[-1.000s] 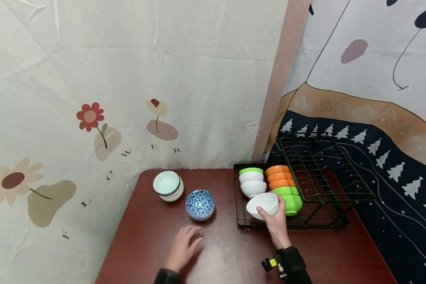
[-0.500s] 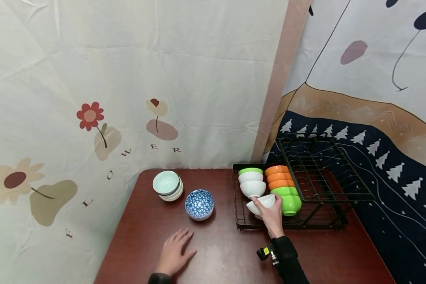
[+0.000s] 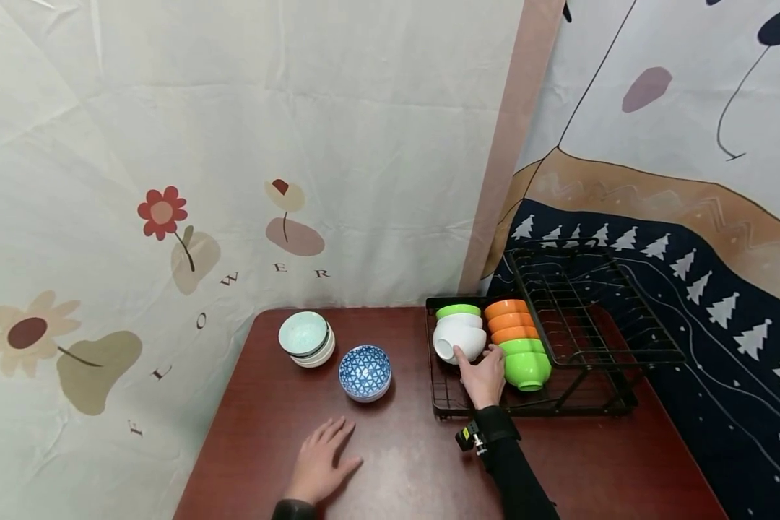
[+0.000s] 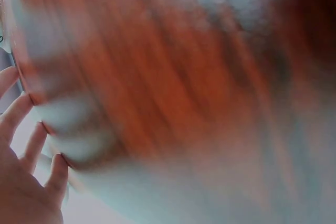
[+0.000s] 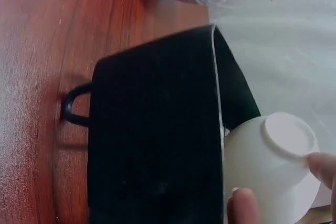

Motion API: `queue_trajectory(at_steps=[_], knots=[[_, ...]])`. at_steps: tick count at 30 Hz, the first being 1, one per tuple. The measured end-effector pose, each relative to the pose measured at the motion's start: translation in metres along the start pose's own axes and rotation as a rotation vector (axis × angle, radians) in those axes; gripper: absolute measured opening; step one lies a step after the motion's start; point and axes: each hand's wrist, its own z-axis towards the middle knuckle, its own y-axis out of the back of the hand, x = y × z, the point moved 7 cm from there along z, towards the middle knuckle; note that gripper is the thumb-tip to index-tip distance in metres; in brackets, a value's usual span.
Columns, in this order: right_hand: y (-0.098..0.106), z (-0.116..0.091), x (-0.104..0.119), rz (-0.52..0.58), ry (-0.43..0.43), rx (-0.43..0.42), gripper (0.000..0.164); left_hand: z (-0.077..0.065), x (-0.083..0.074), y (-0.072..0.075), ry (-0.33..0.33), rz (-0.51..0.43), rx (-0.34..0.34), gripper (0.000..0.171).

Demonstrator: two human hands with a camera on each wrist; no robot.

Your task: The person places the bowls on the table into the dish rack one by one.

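My right hand (image 3: 484, 381) is at the front of the black dish rack (image 3: 448, 413), thumb and fingers on a white bowl (image 3: 460, 336). The bowl stands on its side against the row behind it, its foot facing forward and left. In the right wrist view, one fingertip touches the foot of the white bowl (image 5: 262, 171), and another digit lies at its side by the rack's wall (image 5: 157, 124). My left hand (image 3: 318, 462) rests on the table with fingers spread, holding nothing. The left wrist view shows its fingers (image 4: 34, 145) against the blurred tabletop.
Orange bowls (image 3: 510, 319) and green bowls (image 3: 528, 368) stand in a row right of the white one. A raised wire shelf (image 3: 598, 310) covers the rack's right side. Blue patterned bowls (image 3: 365, 372) and a pale green stack (image 3: 303, 334) stand on the table (image 3: 403, 469).
My right hand has brought the white bowl leftward and back, turning it from mouth-up onto its side against the others. My left hand has drawn back slightly and settled on the table.
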Motion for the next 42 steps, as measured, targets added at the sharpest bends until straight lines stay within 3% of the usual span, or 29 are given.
queue_trajectory(at_steps=[6,11,16,19,22,26,31,35,42], knots=[[-0.006,0.000,0.013,-0.049,0.118,-0.035,0.077,0.000,-0.001,0.002,0.016,-0.006,0.022,0.069],[-0.009,-0.002,0.026,-0.194,0.238,-0.095,0.084,0.000,-0.001,0.000,0.012,0.003,0.019,0.071],[-0.011,-0.001,0.035,-0.260,0.346,-0.092,0.065,0.001,0.000,-0.004,0.028,-0.013,0.044,0.072],[-0.013,-0.001,0.035,-0.244,0.339,-0.053,0.058,0.000,-0.001,-0.003,0.039,-0.024,0.052,0.072],[-0.017,-0.001,0.035,-0.225,0.292,-0.026,0.062,-0.002,-0.001,-0.001,0.041,-0.025,0.045,0.072],[-0.020,0.000,0.039,-0.256,0.252,-0.082,0.077,-0.003,-0.001,-0.004,0.038,-0.019,0.041,0.073],[-0.023,-0.001,0.040,-0.294,0.307,-0.157,0.073,-0.003,0.000,-0.005,0.031,-0.017,0.038,0.072],[-0.021,-0.001,0.038,-0.318,0.402,-0.109,0.070,-0.003,-0.004,-0.002,0.032,-0.023,0.038,0.072],[0.005,0.007,0.033,-0.393,0.479,0.131,0.076,-0.003,-0.006,0.001,0.030,-0.015,0.032,0.071]])
